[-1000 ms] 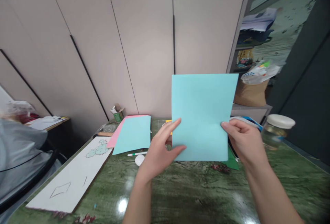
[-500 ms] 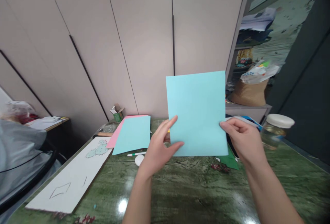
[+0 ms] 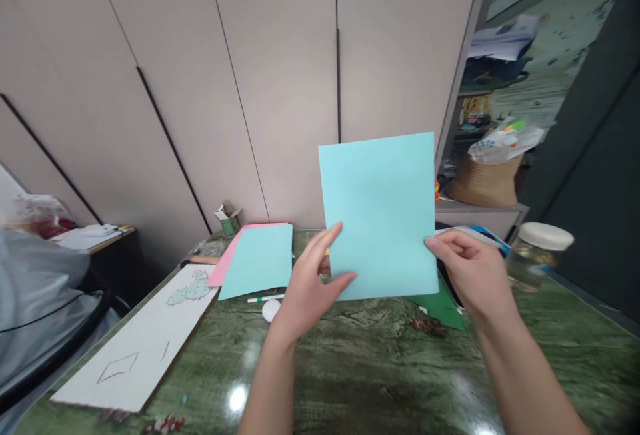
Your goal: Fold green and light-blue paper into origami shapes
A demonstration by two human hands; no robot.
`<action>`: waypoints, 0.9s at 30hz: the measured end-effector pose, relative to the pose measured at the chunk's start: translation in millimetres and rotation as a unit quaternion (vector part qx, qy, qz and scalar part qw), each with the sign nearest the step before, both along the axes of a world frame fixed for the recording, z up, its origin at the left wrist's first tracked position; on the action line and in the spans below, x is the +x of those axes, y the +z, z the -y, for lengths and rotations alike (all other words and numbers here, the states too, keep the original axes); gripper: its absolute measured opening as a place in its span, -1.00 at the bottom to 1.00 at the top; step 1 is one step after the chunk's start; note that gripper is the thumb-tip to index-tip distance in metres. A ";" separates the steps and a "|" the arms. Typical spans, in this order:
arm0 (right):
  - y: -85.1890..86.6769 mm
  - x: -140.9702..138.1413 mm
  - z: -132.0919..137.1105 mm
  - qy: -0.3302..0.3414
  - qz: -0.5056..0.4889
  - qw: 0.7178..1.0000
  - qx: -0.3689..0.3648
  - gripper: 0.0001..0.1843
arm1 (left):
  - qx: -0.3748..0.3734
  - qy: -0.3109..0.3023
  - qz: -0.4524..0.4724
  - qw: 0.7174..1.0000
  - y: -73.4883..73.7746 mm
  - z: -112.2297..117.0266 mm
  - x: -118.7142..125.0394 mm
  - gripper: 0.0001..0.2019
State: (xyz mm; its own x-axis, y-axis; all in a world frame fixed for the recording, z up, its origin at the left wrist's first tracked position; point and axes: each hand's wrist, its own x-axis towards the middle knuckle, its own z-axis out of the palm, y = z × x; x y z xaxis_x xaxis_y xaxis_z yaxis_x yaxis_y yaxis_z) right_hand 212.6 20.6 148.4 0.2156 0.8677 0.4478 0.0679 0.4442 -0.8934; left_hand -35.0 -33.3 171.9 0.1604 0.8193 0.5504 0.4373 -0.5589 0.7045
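A light blue sheet of paper point(image 3: 383, 208) is held up above the table, its face toward me and slightly tilted. My left hand point(image 3: 313, 281) grips its lower left edge, thumb in front and the other fingers partly behind. On the right edge, the thumb and forefinger of my right hand point(image 3: 467, 268) pinch the sheet. Behind my left wrist lie a white round object point(image 3: 271, 309) and a white pen with green marks point(image 3: 259, 299). Another light blue sheet point(image 3: 260, 258) rests over a pink sheet point(image 3: 227, 261) further back on the left.
A long white board point(image 3: 135, 341) with a cactus drawing lies along the left of the green table point(image 3: 360, 381). Green paper point(image 3: 447, 311) lies behind the held sheet. A lidded jar point(image 3: 537, 258) stands at the right, a small green box point(image 3: 229, 220) near the cabinet doors.
The held blue sheet has tilted a little counterclockwise and shifted slightly up and left. Both hands keep their hold, almost unmoved.
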 end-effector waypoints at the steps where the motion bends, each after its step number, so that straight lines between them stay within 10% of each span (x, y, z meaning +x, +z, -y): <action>1: -0.2 0.4 -0.4 0.008 0.003 1.000 -0.002 -0.75 | 0.002 0.001 -0.002 1.000 -0.1 -0.2 0.1 -0.38; 8: -0.9 6.4 -1.2 0.091 0.016 0.994 -0.050 -0.72 | 0.003 0.011 -0.005 1.000 0.9 -0.1 -0.4 -0.35; 27: -0.8 4.1 0.0 0.058 0.024 0.998 -0.024 -0.75 | 0.039 -0.024 0.089 0.995 -4.4 -4.3 2.5 -0.49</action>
State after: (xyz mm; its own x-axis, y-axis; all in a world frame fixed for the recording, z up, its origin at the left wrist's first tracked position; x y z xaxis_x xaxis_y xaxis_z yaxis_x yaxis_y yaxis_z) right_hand 216.6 20.6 147.6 0.0911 0.9064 0.4125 0.0609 0.4084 -0.9108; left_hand -32.5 -29.0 167.5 0.0925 0.7669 0.6351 0.2808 -0.6320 0.7223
